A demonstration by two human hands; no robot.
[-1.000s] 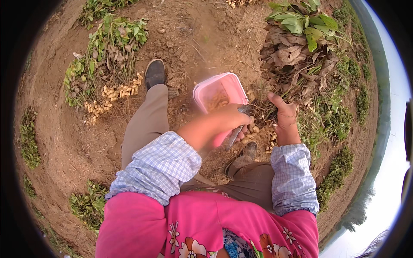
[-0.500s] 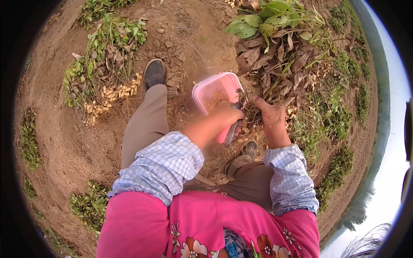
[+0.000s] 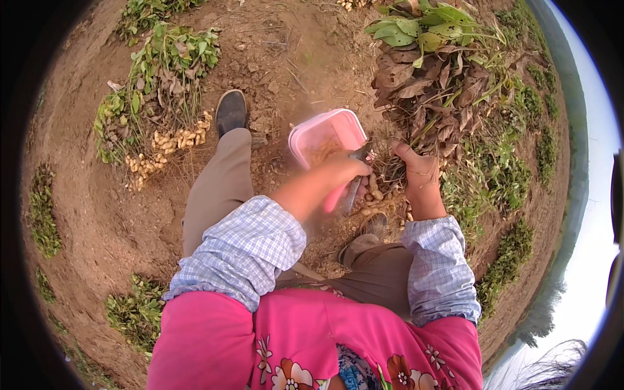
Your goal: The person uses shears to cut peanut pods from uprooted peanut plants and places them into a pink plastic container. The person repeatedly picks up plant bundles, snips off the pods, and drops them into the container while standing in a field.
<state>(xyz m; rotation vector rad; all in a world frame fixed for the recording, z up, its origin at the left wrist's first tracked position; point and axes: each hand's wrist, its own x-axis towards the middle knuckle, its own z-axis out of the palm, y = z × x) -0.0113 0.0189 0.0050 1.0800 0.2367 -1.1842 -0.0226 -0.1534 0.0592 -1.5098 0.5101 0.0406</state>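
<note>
My left hand (image 3: 350, 170) is closed round a dark, flat metal tool (image 3: 353, 195), its exact kind hard to make out. Some of its fingers are hidden. On the other side, my right hand (image 3: 421, 170) grips the stems of an uprooted peanut plant (image 3: 426, 84), thumb pointing up. The plant's green and withered brown leaves spread away from me. Roots and pale peanuts (image 3: 373, 188) hang between my two hands, close to the tool. A pink plastic tub (image 3: 350, 127) stands under and beyond my left hand, which partly covers it.
Another heap of peanut plants (image 3: 159, 97) with pods lies on the soil at the left. My dark shoe (image 3: 232, 112) stands beside it; the other shoe (image 3: 364, 242) is below the pods. Cut greenery (image 3: 500, 175) lies to the right on brown soil (image 3: 117, 214).
The plant and my right hand have shifted slightly to the right. More peanuts show between my hands. My left hand stays over the tub's near side with the tool.
</note>
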